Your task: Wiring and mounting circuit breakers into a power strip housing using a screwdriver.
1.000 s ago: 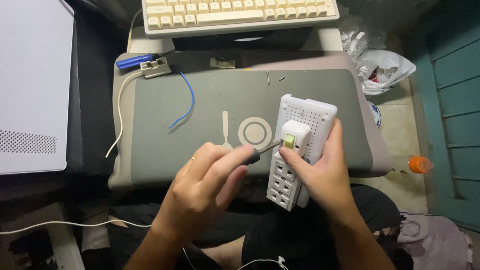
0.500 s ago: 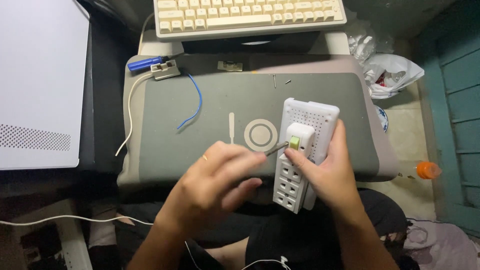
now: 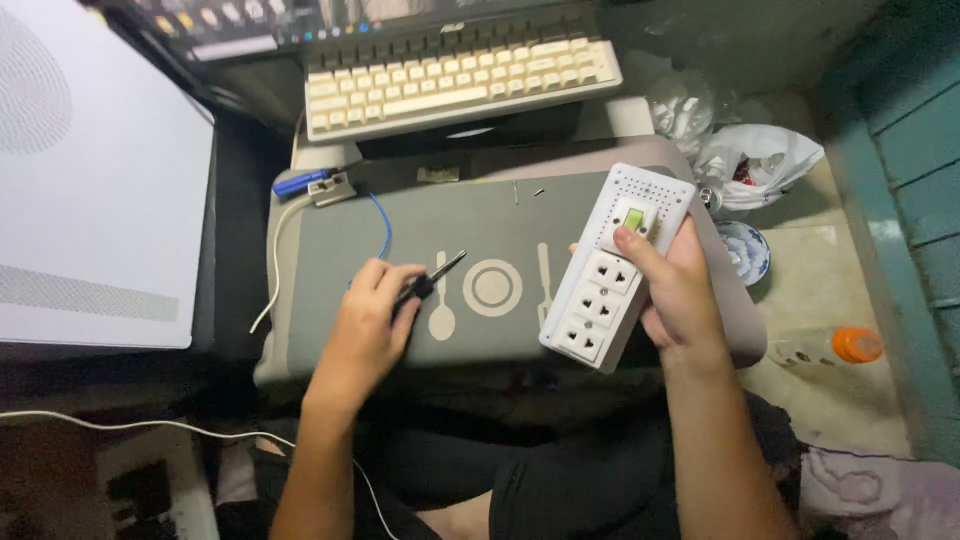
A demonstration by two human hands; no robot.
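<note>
the right hand (image 3: 680,290) grasps a white power strip (image 3: 615,265) from its right side, thumb pressed on the green switch (image 3: 634,216) near the far end, holding the strip tilted above the right part of a grey lap tray (image 3: 330,250); three sockets show on its near half and a perforated patch at its far end. the left hand (image 3: 368,325) is clenched around a small screwdriver (image 3: 430,282) with a dark handle, its metal tip pointing far and right, resting on the tray just left of the printed plate-and-cutlery design (image 3: 492,288). the two hands are well apart. the tray is a dull grey padded surface lying across the person's lap, over dark clothing. at its far left edge lie a blue-handled tool (image 3: 300,181) and a small metal piece (image 3: 330,188), with a thin blue wire (image 3: 384,222) curling near them and a white cable (image 3: 272,262) running down the tray's left side. two tiny screws (image 3: 527,190) sit at the far middle. beyond the tray a cream keyboard (image 3: 460,78) is propped in front of a screen edge. a large white panel (image 3: 95,190) fills the left. to the right, on a pale floor beside a teal wall (image 3: 915,180), lie crumpled plastic bags (image 3: 750,160), a small blue-patterned dish (image 3: 745,250) and a bottle with an orange cap (image 3: 855,345). the room is dim
</note>
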